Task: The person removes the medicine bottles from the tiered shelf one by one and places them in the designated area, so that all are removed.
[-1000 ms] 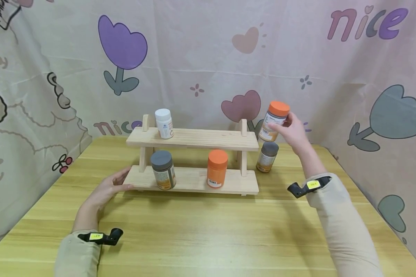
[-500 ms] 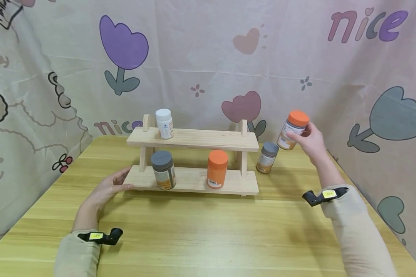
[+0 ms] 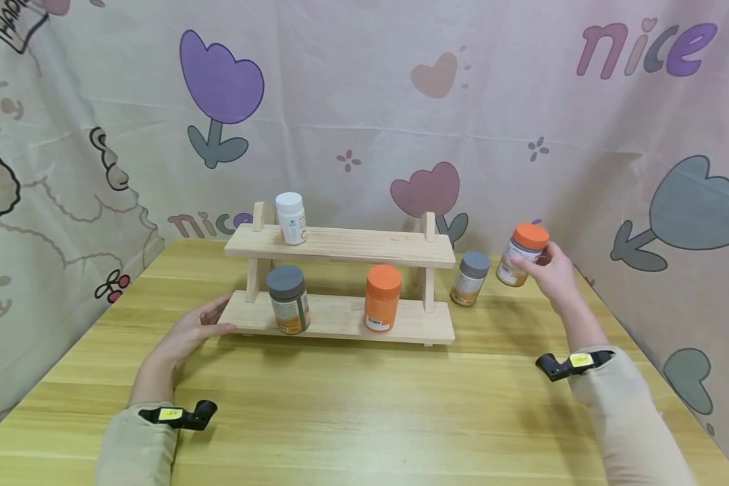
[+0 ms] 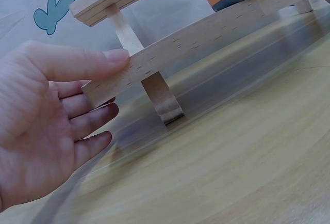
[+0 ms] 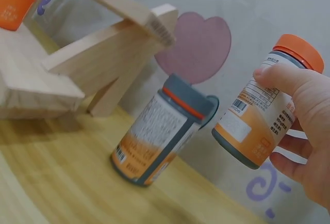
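My right hand (image 3: 555, 275) grips a grey pill bottle with an orange cap (image 3: 520, 255), thumb across its white-and-orange label. It is held above the table, tilted in the right wrist view. Just left of it, a grey-capped bottle (image 3: 470, 279) stands on the table beside the shelf's right end. With my left hand (image 3: 194, 331) I hold the left end of the two-tier wooden shelf (image 3: 334, 324), the thumb (image 4: 116, 58) on the lower board's front edge and the fingers behind and below. On that board stand a wide grey-capped jar (image 3: 288, 300) and an orange bottle (image 3: 381, 299).
A small white bottle (image 3: 291, 219) stands at the left of the upper board (image 3: 364, 241). The wood-grain table (image 3: 352, 412) extends in front of the shelf. A patterned cloth (image 3: 340, 81) hangs close behind and along both sides.
My right hand has carried the orange-capped pill bottle rightward past the standing grey-capped bottle, then lowered it toward the table. The left hand stays on the shelf's end.
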Demonstrator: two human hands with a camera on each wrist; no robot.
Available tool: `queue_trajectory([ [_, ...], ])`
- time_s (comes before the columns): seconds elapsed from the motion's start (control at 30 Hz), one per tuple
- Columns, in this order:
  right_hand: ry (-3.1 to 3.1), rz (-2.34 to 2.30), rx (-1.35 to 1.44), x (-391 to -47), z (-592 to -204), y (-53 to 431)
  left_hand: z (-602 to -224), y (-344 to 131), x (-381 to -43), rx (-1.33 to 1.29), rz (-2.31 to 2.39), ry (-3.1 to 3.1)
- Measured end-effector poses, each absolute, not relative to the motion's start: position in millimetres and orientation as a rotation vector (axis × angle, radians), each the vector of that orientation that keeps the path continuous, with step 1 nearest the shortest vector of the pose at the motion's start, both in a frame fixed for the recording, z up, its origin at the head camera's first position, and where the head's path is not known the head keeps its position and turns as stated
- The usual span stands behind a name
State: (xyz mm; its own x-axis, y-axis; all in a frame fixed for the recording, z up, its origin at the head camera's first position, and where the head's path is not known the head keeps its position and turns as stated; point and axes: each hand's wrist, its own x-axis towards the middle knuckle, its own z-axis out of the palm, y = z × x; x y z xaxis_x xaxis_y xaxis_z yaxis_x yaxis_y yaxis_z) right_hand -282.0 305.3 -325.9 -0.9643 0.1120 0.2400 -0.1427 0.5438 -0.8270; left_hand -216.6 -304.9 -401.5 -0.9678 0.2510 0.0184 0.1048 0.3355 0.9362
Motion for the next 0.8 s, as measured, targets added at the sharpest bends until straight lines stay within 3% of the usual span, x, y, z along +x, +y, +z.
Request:
queue_trajectory([
  [0.8,-2.551,1.427,0.039,-285,-375,303,-402,-303,-216,0.343,1.719,2.469],
])
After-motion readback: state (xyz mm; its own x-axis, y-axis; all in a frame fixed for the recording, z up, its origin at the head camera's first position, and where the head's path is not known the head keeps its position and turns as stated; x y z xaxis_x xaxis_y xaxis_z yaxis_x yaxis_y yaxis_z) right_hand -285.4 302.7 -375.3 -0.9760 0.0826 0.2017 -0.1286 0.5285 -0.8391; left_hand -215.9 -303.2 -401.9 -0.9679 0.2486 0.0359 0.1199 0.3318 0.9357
